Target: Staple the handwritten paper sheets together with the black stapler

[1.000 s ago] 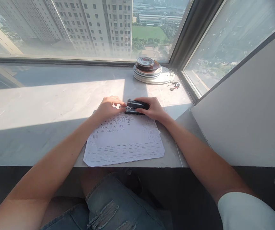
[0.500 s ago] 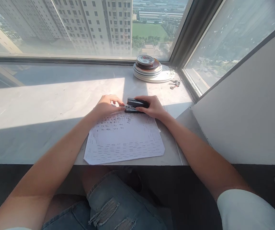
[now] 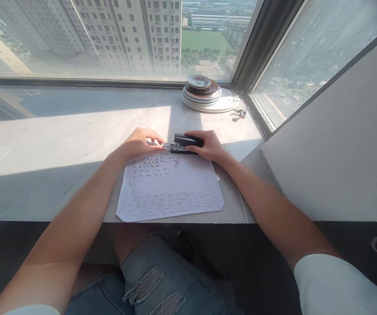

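Note:
A black stapler (image 3: 188,140) is held at its rear end by my right hand (image 3: 208,144), with the fingers over its top and the thumb along its side. Its upper arm is raised apart from the base. From its front end sticks out a silver metal staple tray (image 3: 171,145). The tip of this tray lies between the thumb and fingertips of my left hand (image 3: 144,142). Below the stapler are white sheets of paper (image 3: 175,188), printed with short dashes and bearing handwriting near the top. Any staples inside the tray are too small to make out.
A stack of plates (image 3: 201,100) stands at the back right of the pale sill (image 3: 60,175), by the window corner. Keys (image 3: 240,114) lie beside it. A white wall (image 3: 336,153) bounds the right side; the sill's front edge is just before the paper.
My left hand has moved a little to the left, and more of the silver tray now shows out of the stapler's front. My right hand keeps its hold.

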Available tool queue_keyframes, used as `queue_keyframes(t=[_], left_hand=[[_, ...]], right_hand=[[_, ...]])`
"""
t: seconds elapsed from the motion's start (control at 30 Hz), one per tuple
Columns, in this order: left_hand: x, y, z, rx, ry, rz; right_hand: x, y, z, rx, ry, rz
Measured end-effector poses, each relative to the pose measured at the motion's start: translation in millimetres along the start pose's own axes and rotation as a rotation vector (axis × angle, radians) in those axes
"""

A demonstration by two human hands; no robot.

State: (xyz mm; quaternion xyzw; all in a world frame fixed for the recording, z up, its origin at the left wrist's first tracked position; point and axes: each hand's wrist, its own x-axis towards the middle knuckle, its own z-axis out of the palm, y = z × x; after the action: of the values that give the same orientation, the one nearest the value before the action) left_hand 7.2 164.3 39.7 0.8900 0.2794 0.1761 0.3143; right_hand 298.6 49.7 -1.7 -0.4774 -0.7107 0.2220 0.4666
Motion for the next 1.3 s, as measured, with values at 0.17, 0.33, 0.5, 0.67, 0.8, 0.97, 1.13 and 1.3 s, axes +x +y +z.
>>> queue_keyframes(t=[0.17, 0.33, 0.5, 0.67, 0.8, 0.97, 1.13, 1.3], left_hand=[[1.9, -12.0, -2.2, 0.038, -0.002, 0.084], [1.4, -17.5, -2.8, 0.081, 0.014, 0.179], [0.9, -13.8, -1.1, 0.077, 0.049, 0.206], [1.8, -9.7, 6.4, 0.067, 0.060, 0.259], [3.0, -6.8, 13.0, 0.077, 0.106, 0.270], [6.1, -4.4, 19.4, 0.024, 0.132, 0.282], [6.6, 0.9, 23.6, -0.040, 0.153, 0.302], [3.8, 9.8, 22.1, -0.163, 0.242, 0.327]], right_hand=[[0.2, -3.6, -0.7, -0.005, -0.014, 0.013], [0.3, -1.7, 0.1, -0.002, -0.004, 0.013], [0.4, -0.1, 0.3, 0.016, -0.005, 0.003], [0.4, 0.1, 0.4, 0.002, -0.004, 0.014], [0.6, 1.1, 0.8, 0.014, 0.005, -0.003], [0.9, -0.2, 0.6, -0.004, -0.001, -0.011], [0.0, -3.7, 1.1, 0.022, -0.030, -0.058], [-1.5, -9.2, 1.0, 0.173, 0.035, -0.053]])
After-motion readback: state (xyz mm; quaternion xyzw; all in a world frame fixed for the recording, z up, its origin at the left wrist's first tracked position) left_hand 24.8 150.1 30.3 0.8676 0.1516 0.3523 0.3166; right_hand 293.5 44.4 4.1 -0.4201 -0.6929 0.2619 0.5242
